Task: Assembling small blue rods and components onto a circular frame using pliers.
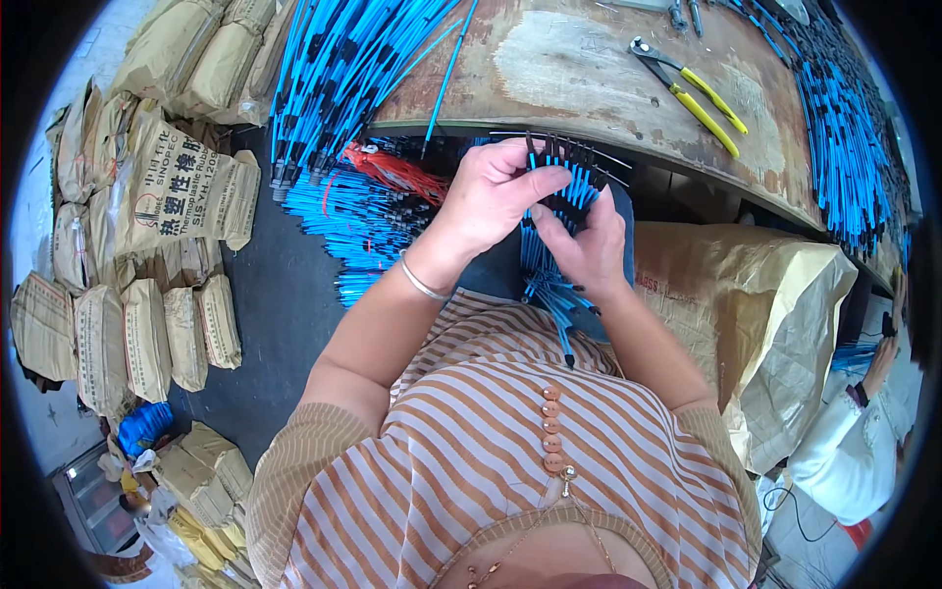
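Observation:
Just beyond the table's near edge, a bunch of thin blue cables with black ends (pixel 581 187) is fanned between my two hands. My left hand (pixel 491 196) is closed on it, thumb pressed across the upper black ends. Gripping from the right side, my right hand (pixel 595 247) has its thumb against the blue lengths; its other fingers are partly hidden. More blue cables (pixel 551 294) hang below the hands over my lap. Left of my left wrist, a bundle of red strings or ties (pixel 402 178) lies by stacked blue cables (pixel 348 221).
A worn wooden table (pixel 579 69) carries yellow-handled cutting pliers (pixel 692 96), a big heap of blue cables (pixel 339 79) and another heap (pixel 849 147). Brown paper sacks (pixel 182 319) are stacked left. An open paper sack (pixel 726 280) stands right, near another person's arm (pixel 878 368).

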Tool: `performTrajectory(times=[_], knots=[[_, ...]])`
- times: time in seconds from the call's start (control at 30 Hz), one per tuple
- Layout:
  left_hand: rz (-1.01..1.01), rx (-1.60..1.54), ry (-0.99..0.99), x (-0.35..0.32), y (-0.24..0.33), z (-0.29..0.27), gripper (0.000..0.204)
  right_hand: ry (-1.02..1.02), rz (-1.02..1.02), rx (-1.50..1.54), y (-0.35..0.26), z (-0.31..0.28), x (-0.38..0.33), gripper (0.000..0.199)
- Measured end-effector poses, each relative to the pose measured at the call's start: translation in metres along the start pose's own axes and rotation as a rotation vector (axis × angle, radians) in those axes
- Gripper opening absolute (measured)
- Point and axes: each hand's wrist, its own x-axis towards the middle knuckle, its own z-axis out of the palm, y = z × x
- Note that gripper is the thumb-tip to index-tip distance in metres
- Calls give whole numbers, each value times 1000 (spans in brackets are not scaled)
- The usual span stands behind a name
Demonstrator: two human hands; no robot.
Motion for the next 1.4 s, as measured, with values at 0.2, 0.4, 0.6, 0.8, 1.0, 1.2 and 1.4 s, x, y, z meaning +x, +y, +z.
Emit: performTrajectory(times=[0.2, 0.4, 0.6, 0.8, 1.0, 1.2, 1.4], knots=[[-72, 10, 16, 6, -3, -2, 31, 24, 58, 55, 3, 5, 5, 33], [107, -197, 309, 14, 6, 6, 21, 91, 81, 59, 11, 6, 13, 30], [118, 26, 169, 18, 2, -16, 21, 27, 161, 73, 4, 1, 16, 26], [-176, 275, -58, 59, 66, -38, 19, 31, 263, 114, 14, -11, 28, 24], [300, 669, 78, 186, 142, -25, 22, -3, 301, 165, 19, -15, 34, 20], [261, 1330, -212, 322, 81, -40, 21, -30, 300, 201, 25, -23, 42, 18], [566, 1675, -257, 347, 34, -42, 27, -63, 260, 204, 33, -29, 47, 19]])
